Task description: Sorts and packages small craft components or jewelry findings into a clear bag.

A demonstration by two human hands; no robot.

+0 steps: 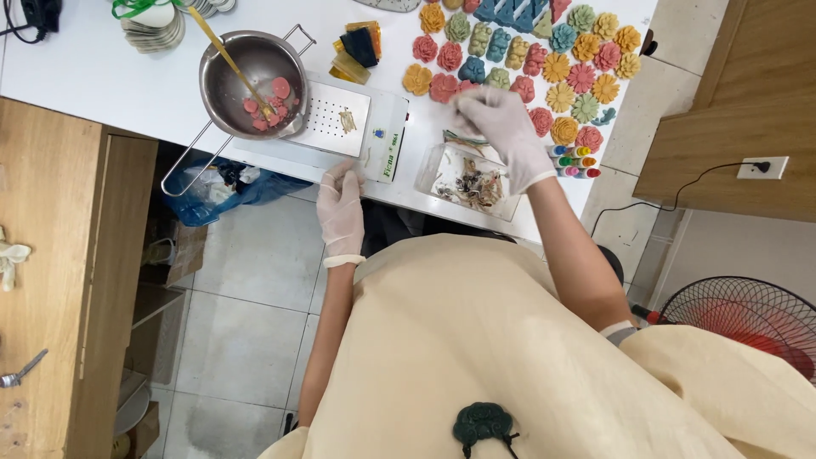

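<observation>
I look down at a white bench (102, 76). My left hand (341, 204) wears a white glove and lies flat on the near edge of the bench, fingers loose, holding nothing. It sits just beside a white kitchen scale (340, 127). On the scale stands a shiny metal pot (223, 72) with pink pieces (270, 100) in it and a gold spoon (225, 55) leaning inside. A long wire handle sticks out from the pot past the bench edge.

My right hand (503, 127) also wears a white glove. It is up over the bench, fingers curled in near the flower shapes. I cannot tell if it pinches something small. Right below it is a clear plastic box (433, 166) with brown and white bits inside.

Behind that hand lie many flower soaps (586, 76) in rows, orange, pink, green and blue. Small paint bottles (574, 161) with bright caps stand near the right edge. A few yellow and dark blocks (357, 49) lie by the pot.

On the floor to the right stands a red fan (748, 319).
</observation>
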